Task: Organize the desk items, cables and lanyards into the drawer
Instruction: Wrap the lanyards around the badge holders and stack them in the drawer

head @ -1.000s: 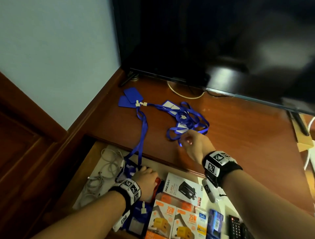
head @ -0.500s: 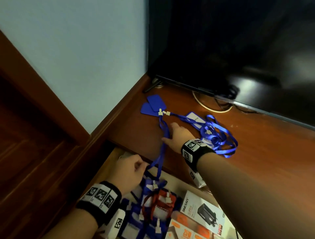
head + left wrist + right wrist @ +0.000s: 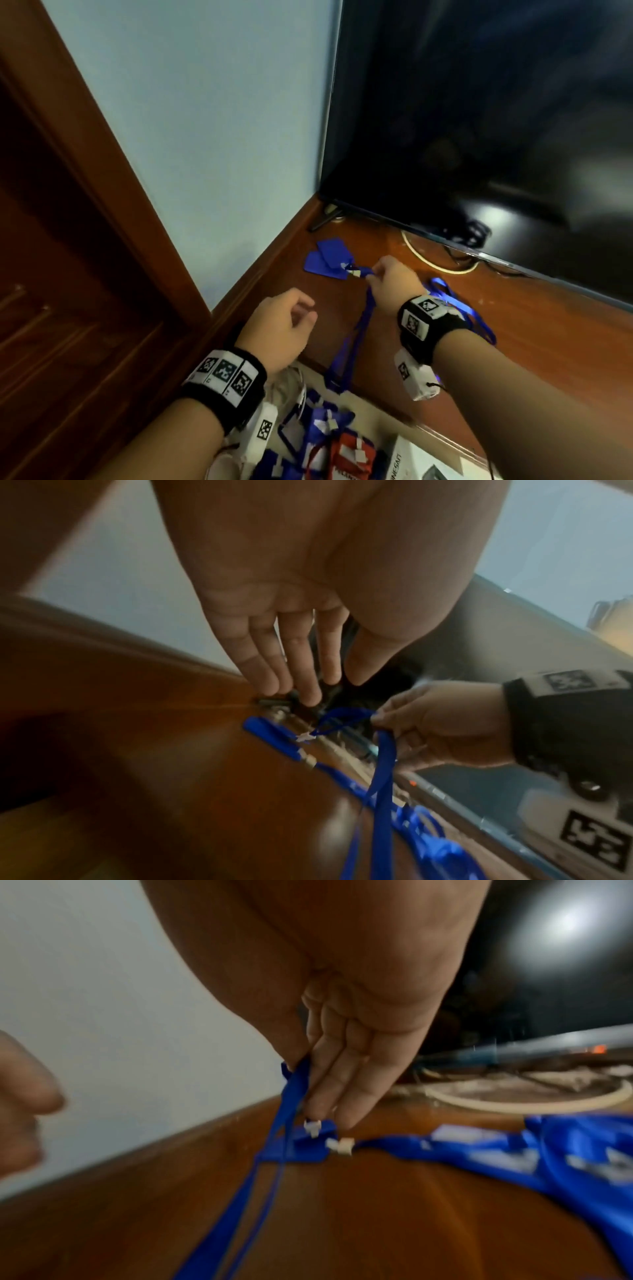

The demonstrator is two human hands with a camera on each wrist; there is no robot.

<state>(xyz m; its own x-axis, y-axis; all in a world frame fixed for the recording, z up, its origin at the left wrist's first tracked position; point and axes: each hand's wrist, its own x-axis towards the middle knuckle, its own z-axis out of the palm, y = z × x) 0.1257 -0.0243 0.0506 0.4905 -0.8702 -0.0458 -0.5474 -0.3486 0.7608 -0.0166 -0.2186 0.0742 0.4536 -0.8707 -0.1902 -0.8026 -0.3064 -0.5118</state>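
Two blue card holders (image 3: 325,258) lie near the desk's back left corner, clipped to blue lanyard straps (image 3: 359,329). My right hand (image 3: 383,279) pinches one strap (image 3: 383,750) just beside the white clip (image 3: 313,1127); that strap trails over the desk edge into the open drawer (image 3: 404,421). A tangle of more blue lanyards (image 3: 462,308) lies behind my right wrist. My left hand (image 3: 287,325) hovers above the desk edge with its fingers (image 3: 308,669) relaxed and holding nothing. Blue and red badge holders (image 3: 342,448) lie in the drawer.
A black TV (image 3: 479,120) stands on the wooden desk (image 3: 531,335) at the back, with a pale cable loop (image 3: 431,263) under it. A white boxed charger (image 3: 411,462) and white cables (image 3: 291,383) are in the drawer. The wall (image 3: 205,137) closes the left side.
My right hand moved from the lanyard tangle to the strap by the card holders and pinched it. My left hand rose out of the drawer to the desk edge.
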